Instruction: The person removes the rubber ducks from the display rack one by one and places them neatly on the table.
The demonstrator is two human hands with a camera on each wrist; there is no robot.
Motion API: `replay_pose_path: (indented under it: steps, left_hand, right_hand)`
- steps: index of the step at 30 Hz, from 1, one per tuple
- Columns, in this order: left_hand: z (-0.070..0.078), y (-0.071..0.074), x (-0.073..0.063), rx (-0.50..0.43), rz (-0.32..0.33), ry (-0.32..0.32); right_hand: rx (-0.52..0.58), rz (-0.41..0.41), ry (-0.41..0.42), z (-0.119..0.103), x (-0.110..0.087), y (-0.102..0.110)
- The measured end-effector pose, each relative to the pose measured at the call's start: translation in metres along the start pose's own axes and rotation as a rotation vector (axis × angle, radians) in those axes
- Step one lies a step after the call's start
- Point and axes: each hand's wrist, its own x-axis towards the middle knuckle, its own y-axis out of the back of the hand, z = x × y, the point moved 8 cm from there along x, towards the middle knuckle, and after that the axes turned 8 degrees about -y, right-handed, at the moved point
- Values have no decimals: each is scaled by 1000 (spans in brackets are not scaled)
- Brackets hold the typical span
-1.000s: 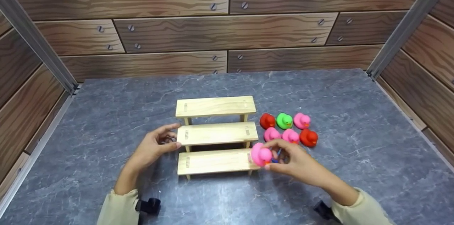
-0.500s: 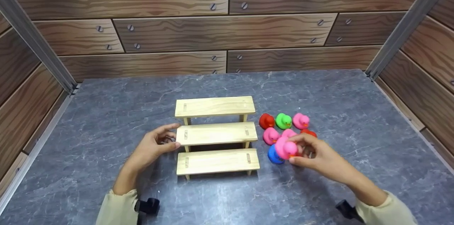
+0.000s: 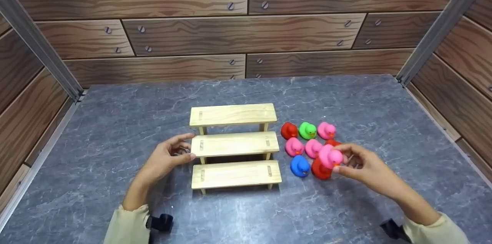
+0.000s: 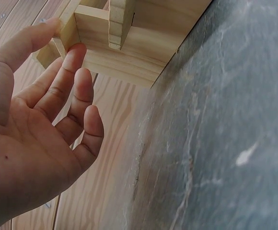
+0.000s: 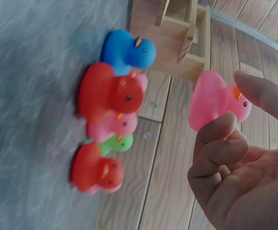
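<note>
A pink rubber duck (image 3: pixel 330 156) is pinched between the thumb and fingers of my right hand (image 3: pixel 367 165). It is held above a red duck (image 3: pixel 321 170), which it partly covers in the head view; the right wrist view shows it raised off the table. My left hand (image 3: pixel 166 159) grips the left end of the middle step of a three-step wooden stand (image 3: pixel 235 144), thumb at its front edge and fingers behind. In the left wrist view the thumb and index finger (image 4: pixel 74 60) meet the wood, while the other fingers curve loosely.
Right of the stand, rubber ducks sit in rows: a blue duck (image 3: pixel 300 166), a green duck (image 3: pixel 307 131), a red duck (image 3: pixel 289 131), several pink ones (image 3: pixel 326 131) and another red one partly hidden. Wood-patterned walls (image 3: pixel 246 36) enclose the grey marbled table (image 3: pixel 127 121).
My right hand has carried the pink duck rightward from over the lowest step's right end, past the blue duck, to above the front red duck. My left hand has stayed put.
</note>
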Motion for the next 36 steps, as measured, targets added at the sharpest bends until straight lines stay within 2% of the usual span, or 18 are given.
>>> replay_pose_path:
  steps: [8,20,27,36]
  left_hand:
    - [2,-1,1,-15,2,1]
    - [2,-2,3,0,-7,-7]
    - [2,-2,2,-7,-10,-5]
    - [2,-2,2,-3,-3,-3]
  right_hand:
    - [1,7,-91,25,-2,12]
    - [-47,36,-99,46,-6,23]
    - [-31,-32,-164,58,-5,22]
    - [-32,-86,-163,68,-4,19]
